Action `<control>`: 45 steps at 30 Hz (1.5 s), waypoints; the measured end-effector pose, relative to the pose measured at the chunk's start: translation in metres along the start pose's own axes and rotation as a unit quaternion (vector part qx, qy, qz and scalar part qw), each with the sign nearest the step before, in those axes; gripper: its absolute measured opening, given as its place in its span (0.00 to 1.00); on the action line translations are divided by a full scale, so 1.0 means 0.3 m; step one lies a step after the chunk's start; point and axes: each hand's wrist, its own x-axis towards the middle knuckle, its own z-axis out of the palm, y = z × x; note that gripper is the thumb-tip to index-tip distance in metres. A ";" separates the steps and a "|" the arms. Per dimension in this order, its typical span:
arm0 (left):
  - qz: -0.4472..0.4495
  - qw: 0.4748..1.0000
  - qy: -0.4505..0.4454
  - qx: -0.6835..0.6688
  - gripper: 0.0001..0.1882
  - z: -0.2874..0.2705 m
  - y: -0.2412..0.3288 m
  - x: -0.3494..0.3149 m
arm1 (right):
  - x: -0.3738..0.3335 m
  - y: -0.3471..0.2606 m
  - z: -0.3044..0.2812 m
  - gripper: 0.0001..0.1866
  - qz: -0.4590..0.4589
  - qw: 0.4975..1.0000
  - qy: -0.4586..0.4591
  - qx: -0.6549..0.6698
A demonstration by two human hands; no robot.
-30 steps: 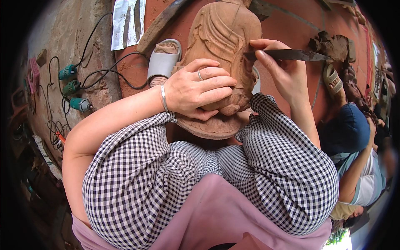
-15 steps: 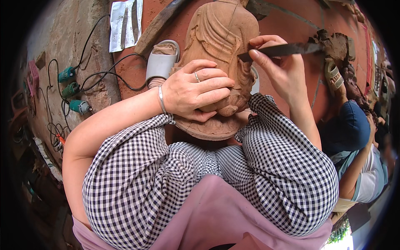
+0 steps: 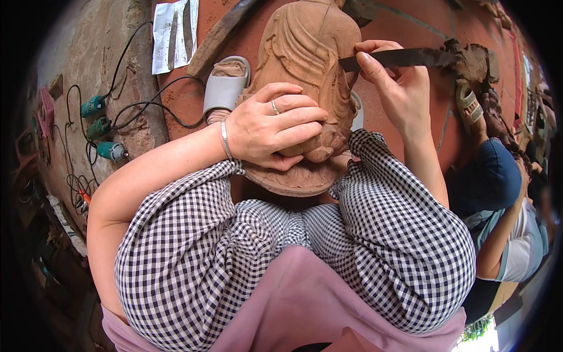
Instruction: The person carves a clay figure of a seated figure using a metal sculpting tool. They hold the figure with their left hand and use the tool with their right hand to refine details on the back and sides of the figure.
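A carved wooden statue (image 3: 305, 38) with draped folds lies between my knees, its round base (image 3: 287, 183) toward me. My left hand (image 3: 278, 123) is closed over the lower part of the carving, fingers curved across the wood and the thumb side lower down. My right hand (image 3: 393, 88) pinches a long, dark, flat strip (image 3: 416, 57) between thumb and fingers. The strip's left end meets the statue's right side, along the folds. Its far end sticks out to the right. I cannot tell what the strip is made of.
Several green power tools (image 3: 110, 150) with black cords lie on the left. A white paper (image 3: 175, 35) bears dark strips, beside a wooden beam (image 3: 226, 35). A grey slipper (image 3: 226, 85) is on a foot left of the statue. Another person (image 3: 498, 176) sits at the right.
My right hand and the strip have moved up a little along the statue's side, and the strip lies more level. My left hand keeps its place on the wood.
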 end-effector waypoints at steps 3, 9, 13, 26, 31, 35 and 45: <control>0.000 1.000 -0.001 -0.001 0.29 0.003 -0.003 -0.009 | -0.007 -0.013 0.004 0.09 -0.028 0.997 -0.034 -0.061; 0.004 1.000 -0.001 -0.004 0.29 -0.004 -0.005 0.002 | 0.005 0.006 -0.006 0.09 -0.010 1.000 -0.016 -0.001; 0.003 1.000 0.003 -0.003 0.30 0.001 -0.002 0.002 | -0.025 0.045 -0.010 0.10 -0.101 0.993 -0.019 -0.051; 0.006 1.000 0.002 -0.002 0.29 0.005 -0.004 -0.008 | -0.026 0.038 0.007 0.10 -0.080 0.995 -0.042 -0.033; 0.005 1.000 0.005 -0.005 0.29 0.005 -0.006 -0.010 | -0.037 0.021 -0.002 0.07 0.008 1.000 -0.022 0.009; 0.004 1.000 0.005 -0.002 0.30 0.000 -0.004 -0.010 | -0.062 0.018 -0.015 0.05 -0.052 0.988 -0.129 -0.068; 0.004 1.000 0.006 0.000 0.30 0.004 -0.003 -0.014 | -0.055 0.038 -0.019 0.05 -0.086 0.988 -0.120 -0.053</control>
